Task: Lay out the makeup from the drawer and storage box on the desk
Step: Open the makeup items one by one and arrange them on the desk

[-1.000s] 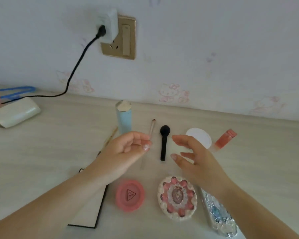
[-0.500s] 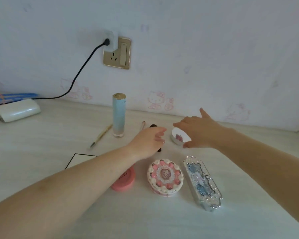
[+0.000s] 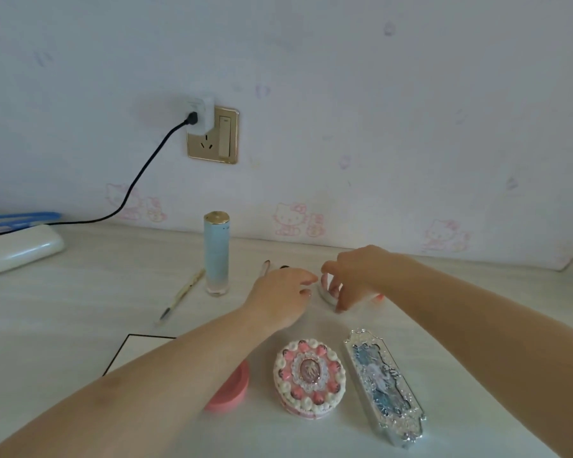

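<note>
Nearest on the desk (image 3: 80, 325) lie three cases in a row: a pink compact (image 3: 230, 390) partly under the left forearm, a round cake-like case (image 3: 309, 378) in the middle, and a long silver case (image 3: 382, 385) on the right. A white card (image 3: 136, 352) with a black edge lies to the left of them.

Farther in, the left hand (image 3: 280, 297) hovers palm down with fingers loosely curled; whether it holds anything cannot be told. Just right of it, the right hand (image 3: 354, 276) curls its fingers round a small white jar (image 3: 326, 294), fingertips touching its rim.

Left of the hands a pencil (image 3: 182, 295) lies slantwise, and a blue tube (image 3: 216, 252) stands upright. A thin brush (image 3: 266, 266) shows just beyond the left hand.

Far left rests a white box (image 3: 20, 247); a wall socket (image 3: 212, 137) holds a black cable (image 3: 139, 180).
</note>
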`<state>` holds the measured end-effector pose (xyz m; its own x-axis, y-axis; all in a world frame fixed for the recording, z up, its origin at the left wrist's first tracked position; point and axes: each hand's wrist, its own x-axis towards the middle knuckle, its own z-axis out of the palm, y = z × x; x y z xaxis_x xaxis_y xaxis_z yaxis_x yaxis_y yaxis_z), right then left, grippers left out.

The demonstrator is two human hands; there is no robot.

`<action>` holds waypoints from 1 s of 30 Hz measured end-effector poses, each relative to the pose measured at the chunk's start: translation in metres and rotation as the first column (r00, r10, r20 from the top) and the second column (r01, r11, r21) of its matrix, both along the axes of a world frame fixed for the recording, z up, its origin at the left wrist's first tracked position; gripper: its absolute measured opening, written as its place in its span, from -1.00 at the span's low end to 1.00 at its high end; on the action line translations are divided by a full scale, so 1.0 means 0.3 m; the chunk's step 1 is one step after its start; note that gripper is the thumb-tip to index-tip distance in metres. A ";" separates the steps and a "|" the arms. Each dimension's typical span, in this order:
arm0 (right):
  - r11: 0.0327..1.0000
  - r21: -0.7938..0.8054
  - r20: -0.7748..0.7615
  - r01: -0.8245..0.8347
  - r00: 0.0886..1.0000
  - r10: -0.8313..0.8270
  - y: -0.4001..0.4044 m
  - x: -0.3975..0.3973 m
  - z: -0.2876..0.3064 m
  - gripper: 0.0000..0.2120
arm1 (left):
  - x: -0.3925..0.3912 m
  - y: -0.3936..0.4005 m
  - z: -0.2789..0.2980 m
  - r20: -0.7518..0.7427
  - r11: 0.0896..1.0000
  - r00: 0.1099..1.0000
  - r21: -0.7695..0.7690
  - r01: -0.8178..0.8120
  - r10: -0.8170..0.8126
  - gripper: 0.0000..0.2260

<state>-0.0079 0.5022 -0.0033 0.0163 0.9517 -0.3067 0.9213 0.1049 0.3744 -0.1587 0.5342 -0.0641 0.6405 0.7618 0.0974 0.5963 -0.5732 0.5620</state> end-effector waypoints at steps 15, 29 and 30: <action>0.929 0.363 -0.500 -0.079 0.825 0.265 -0.203 -0.122 0.172 -0.30 | -0.116 -0.160 0.112 0.631 0.395 0.563 -0.775 0.494 0.534 -0.68; 0.937 0.350 -0.705 0.003 0.659 0.261 -0.288 -0.438 0.173 -0.56 | -0.357 -0.305 0.166 0.701 0.439 0.281 -0.656 0.613 0.655 -0.68; 0.936 0.352 -0.720 0.020 0.645 0.257 -0.283 -0.464 0.163 -0.58 | -0.377 -0.308 0.168 0.695 0.441 0.273 -0.661 0.607 0.665 -0.67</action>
<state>-0.1470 0.4173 0.0457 -0.2045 0.9688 0.1399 0.8824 0.2444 -0.4021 -0.2717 0.4419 -0.0137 0.5648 0.8207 -0.0860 -0.6047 0.4825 0.6337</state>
